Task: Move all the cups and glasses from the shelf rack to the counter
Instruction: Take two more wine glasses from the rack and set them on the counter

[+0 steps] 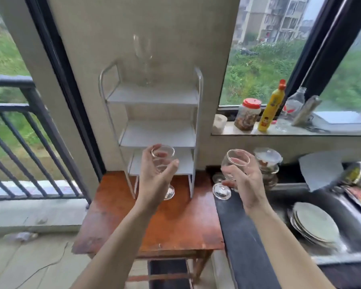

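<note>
- Your right hand (244,182) wraps a tilted glass (232,170), foot just above the counter (233,226) at centre right.
- Your left hand (154,174) grips another glass (163,161), upright.

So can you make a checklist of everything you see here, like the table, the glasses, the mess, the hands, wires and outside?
Surface: red-brown table; dark counter beside it.
Job's things: white shelf rack with one tall glass on top; two stemmed glasses held.
Clutter: jar, yellow bottle on sill; plates in sink.
Hands: left hand holds a glass; right hand holds another.
Cables: thin wire on floor.
Surroundings: windows, railing, greenery outside.
</note>
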Action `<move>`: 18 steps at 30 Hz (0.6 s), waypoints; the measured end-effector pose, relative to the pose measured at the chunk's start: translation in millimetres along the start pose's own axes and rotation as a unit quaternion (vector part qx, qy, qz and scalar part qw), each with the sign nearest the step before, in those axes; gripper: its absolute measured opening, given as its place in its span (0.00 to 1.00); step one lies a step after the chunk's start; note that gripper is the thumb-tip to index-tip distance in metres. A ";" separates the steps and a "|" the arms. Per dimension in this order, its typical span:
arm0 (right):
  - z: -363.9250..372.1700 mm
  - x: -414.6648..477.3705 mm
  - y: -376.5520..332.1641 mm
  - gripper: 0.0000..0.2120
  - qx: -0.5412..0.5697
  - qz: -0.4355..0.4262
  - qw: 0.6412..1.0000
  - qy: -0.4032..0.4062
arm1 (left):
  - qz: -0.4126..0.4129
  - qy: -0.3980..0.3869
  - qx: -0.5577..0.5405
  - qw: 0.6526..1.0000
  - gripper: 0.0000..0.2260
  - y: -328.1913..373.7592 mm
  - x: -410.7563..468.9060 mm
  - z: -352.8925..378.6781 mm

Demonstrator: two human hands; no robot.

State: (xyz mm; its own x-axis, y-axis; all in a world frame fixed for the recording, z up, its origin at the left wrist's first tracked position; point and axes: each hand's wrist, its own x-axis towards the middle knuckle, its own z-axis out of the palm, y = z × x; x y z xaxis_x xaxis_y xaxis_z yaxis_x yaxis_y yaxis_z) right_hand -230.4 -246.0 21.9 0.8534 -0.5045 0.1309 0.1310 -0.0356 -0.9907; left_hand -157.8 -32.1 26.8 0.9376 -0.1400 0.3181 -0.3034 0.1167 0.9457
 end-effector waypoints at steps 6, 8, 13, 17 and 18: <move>-106.2 -56.4 -30.7 0.25 -0.028 -0.016 0.995 0.092 | -0.014 -0.150 -0.071 0.986 0.24 18.4 -30.2 104.4; -136.5 -76.3 -43.3 0.24 -0.037 -0.025 0.992 0.115 | -0.006 -0.180 -0.097 0.979 0.24 29.1 -40.7 136.7; -249.9 -155.1 -72.3 0.24 -0.057 -0.039 0.970 0.234 | -0.009 -0.299 -0.149 0.943 0.24 61.4 -105.2 246.4; -346.2 -232.0 -85.1 0.23 -0.103 -0.045 0.945 0.308 | -0.008 -0.388 -0.161 0.907 0.23 84.1 -181.4 337.5; -372.2 -254.6 -86.1 0.23 -0.115 -0.044 0.936 0.329 | -0.008 -0.408 -0.163 0.899 0.23 89.2 -206.0 361.6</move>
State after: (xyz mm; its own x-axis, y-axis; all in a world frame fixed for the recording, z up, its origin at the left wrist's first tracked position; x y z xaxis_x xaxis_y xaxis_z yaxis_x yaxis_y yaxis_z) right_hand -646.7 -435.5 60.5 0.3387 -0.9104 0.2375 0.0100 -0.2490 -0.9685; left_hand -439.4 -348.4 69.8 0.4655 -0.8022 0.3738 -0.1017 0.3710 0.9230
